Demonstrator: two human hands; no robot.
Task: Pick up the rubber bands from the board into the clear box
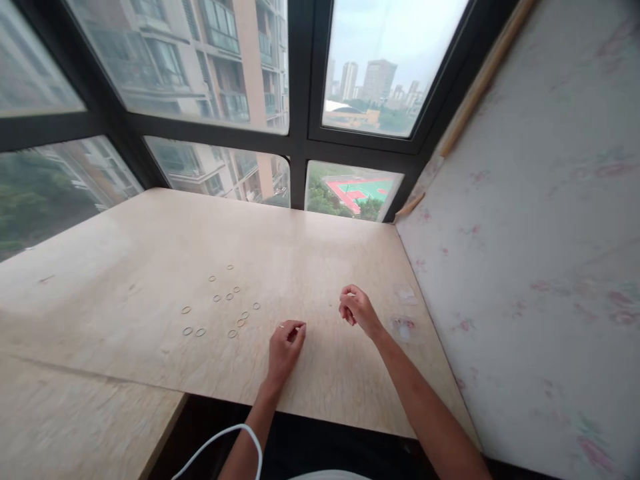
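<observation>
My left hand [286,347] rests at the near part of the stone-like tabletop [330,253], its fingers curled and thumb and fingertip pressed together. A thin pale band shows at its fingers, perhaps a ring; anything in the pinch is too small to make out. To the right and a bit farther off, my right hand [358,311] is held with fingers curled in, and what they may hold is hidden. Left of my left hand lie several thin metal rings, among them a ring [233,334], a ring [257,306] and a ring [187,331]. Two of them touch or overlap.
Small clear plastic bags [403,327] lie by the floral-papered wall [540,267] on the right. Dark-framed windows [298,120] bound the far side. A white cable [220,433] loops over my left forearm. The tabletop's near edge steps at the left.
</observation>
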